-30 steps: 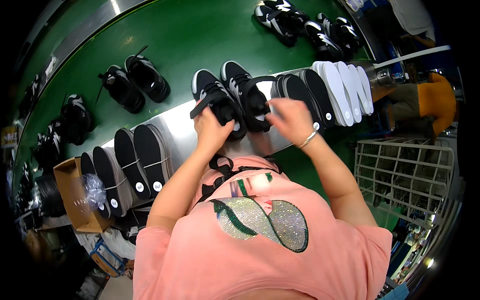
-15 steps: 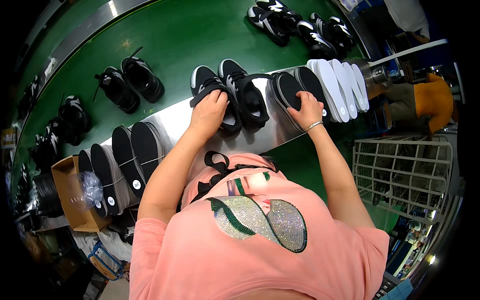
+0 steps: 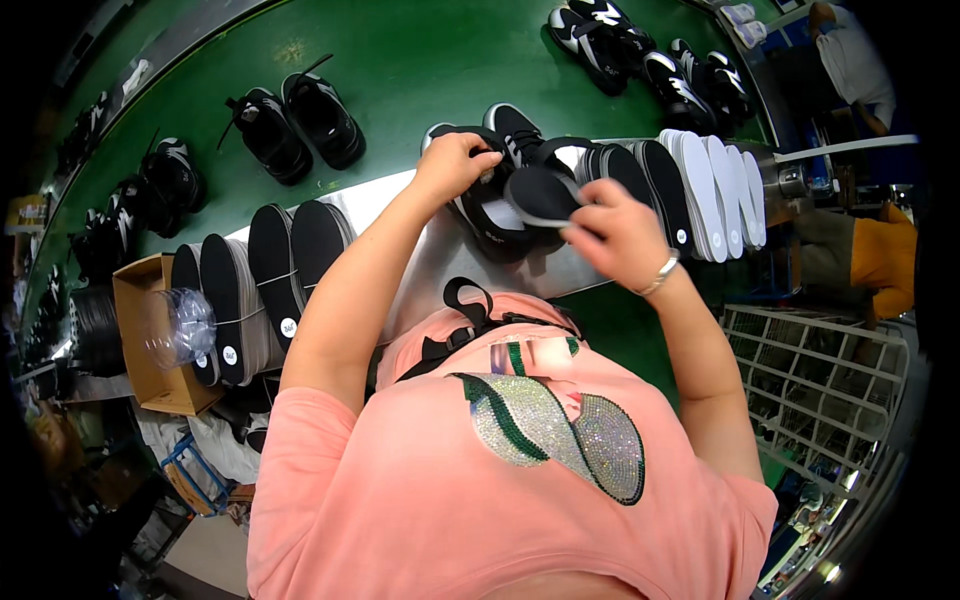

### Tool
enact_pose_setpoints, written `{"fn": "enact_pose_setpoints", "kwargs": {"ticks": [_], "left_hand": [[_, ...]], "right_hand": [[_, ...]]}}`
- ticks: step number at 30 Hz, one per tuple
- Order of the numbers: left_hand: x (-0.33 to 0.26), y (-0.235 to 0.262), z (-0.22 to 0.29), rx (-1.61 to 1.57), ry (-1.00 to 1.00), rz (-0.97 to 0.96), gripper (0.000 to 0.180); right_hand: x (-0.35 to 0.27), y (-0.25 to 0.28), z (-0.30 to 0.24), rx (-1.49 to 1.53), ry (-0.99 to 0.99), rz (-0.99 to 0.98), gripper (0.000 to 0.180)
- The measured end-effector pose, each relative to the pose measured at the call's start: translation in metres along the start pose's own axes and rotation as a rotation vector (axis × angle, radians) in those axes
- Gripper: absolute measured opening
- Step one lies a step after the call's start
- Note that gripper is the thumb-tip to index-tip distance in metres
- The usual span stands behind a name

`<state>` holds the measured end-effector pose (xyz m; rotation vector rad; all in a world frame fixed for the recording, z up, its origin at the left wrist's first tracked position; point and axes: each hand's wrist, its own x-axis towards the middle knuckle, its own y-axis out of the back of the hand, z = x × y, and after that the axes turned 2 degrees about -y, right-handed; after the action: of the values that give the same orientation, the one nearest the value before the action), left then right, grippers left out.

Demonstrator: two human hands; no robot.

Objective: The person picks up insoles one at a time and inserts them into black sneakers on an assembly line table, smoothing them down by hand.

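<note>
A green desk (image 3: 400,85) fills the far side, with a metal ledge (image 3: 425,245) along its near edge. On the left, dark insole bundles (image 3: 228,300) are bound with cord, presumably so the layers stay together; loose black insoles (image 3: 664,195) and white insoles (image 3: 692,195) stand fanned on the right, an arrangement that seems to leave single pieces easy to lift. Between them sits the pair in hand, toes far and heels near, so the openings face the wearer. The left hand (image 3: 455,168) is closed on the upper front of the left shoe (image 3: 500,243), apparently keeping its mouth spread. The right hand (image 3: 622,238) pinches one black insole (image 3: 541,197) by its right end, tilted above the pair, probably so its other end stays free; whether it touches a shoe, I cannot tell.
</note>
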<state>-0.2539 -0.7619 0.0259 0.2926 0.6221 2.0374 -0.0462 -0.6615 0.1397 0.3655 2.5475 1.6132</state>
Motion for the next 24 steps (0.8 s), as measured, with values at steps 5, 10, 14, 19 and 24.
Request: {"fn": "enact_pose_setpoints", "kwargs": {"ticks": [5, 10, 14, 19, 24], "left_hand": [[-0.007, -0.018, -0.011, -0.300, 0.146, 0.013, 0.028], [-0.016, -0.022, -0.003, -0.249, 0.125, 0.136, 0.027], [-0.019, -0.024, -0.001, -0.343, 0.208, 0.154, 0.017], [-0.022, -0.029, -0.006, -0.523, 0.170, 0.176, 0.009], [-0.021, -0.038, -0.018, -0.437, 0.027, 0.275, 0.018]], "right_hand": [[0.037, -0.039, -0.035, -0.558, 0.104, -0.515, 0.013], [0.049, -0.101, -0.015, -0.379, -0.082, -0.275, 0.016], [0.024, -0.085, -0.021, -0.284, 0.004, -0.103, 0.022], [0.012, -0.050, -0.023, -0.431, -0.134, -0.352, 0.035], [0.006, -0.037, -0.021, -0.317, -0.008, -0.189, 0.020]]}}
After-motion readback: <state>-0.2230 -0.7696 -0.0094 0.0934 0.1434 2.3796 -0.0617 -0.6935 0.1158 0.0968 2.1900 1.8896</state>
